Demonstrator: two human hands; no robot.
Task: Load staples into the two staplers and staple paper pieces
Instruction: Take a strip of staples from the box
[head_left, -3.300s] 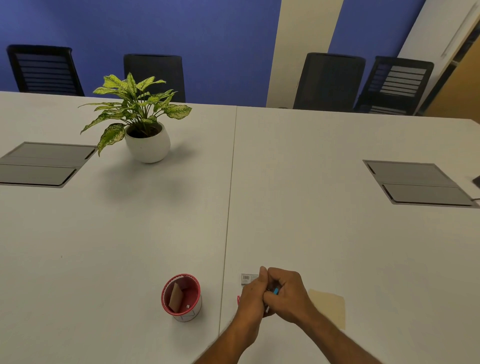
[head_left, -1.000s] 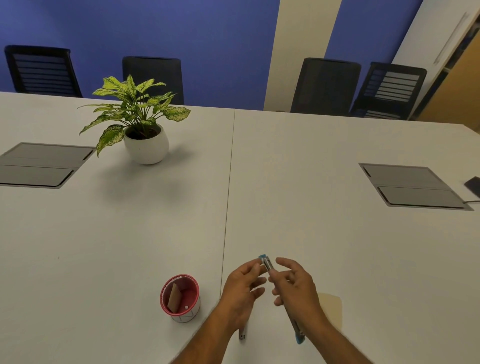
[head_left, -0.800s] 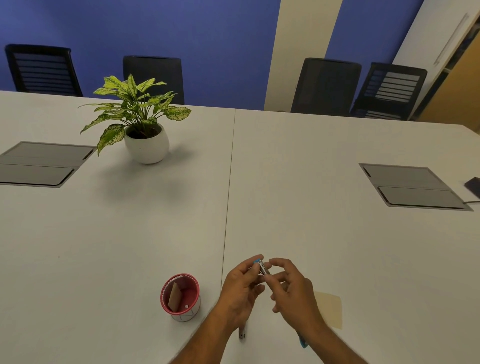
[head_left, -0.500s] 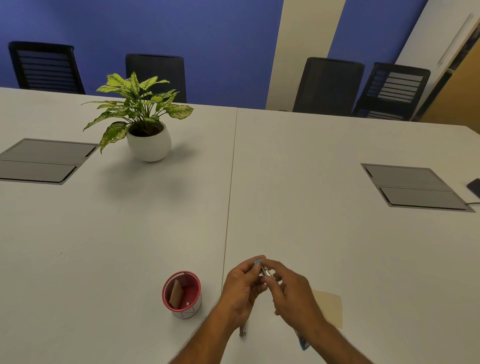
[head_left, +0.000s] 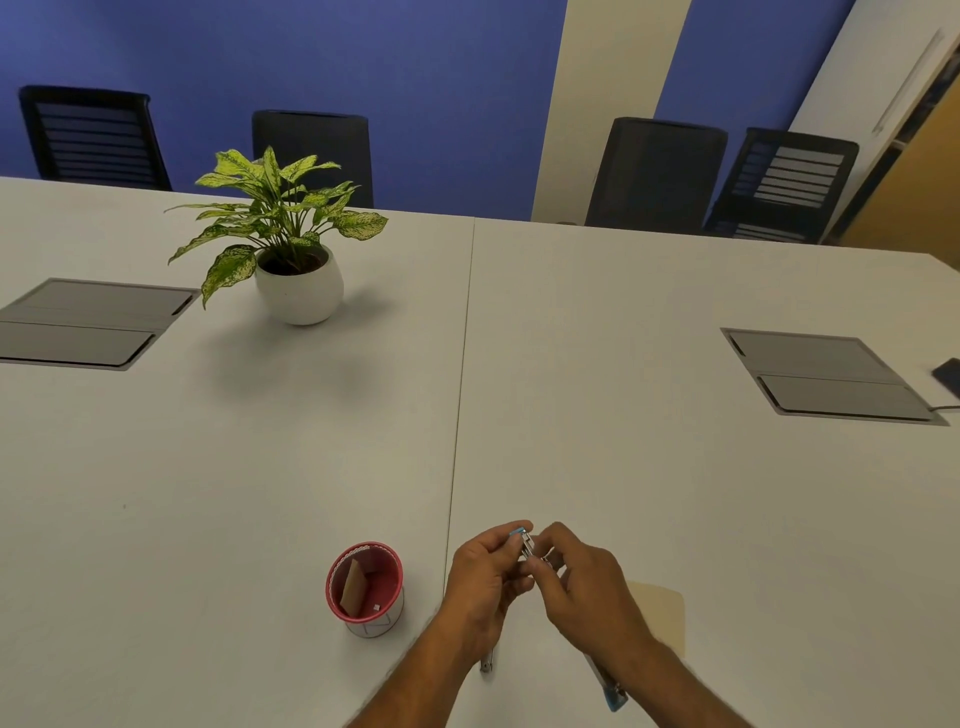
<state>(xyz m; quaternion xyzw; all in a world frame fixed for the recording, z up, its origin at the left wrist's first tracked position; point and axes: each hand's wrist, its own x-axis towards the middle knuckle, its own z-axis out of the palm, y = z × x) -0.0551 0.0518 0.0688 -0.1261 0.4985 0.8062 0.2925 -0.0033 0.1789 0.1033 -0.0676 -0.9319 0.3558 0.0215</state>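
Near the table's (head_left: 571, 415) front edge, both hands are pinching the stapler (head_left: 523, 543), left hand (head_left: 485, 574) and right hand (head_left: 584, 582) fingers curling round it.

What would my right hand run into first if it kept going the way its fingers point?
The right hand points up-left at the blue stapler it pinches, and just beyond that the left hand. It would likely meet the left hand's fingers first, though depth is unclear.
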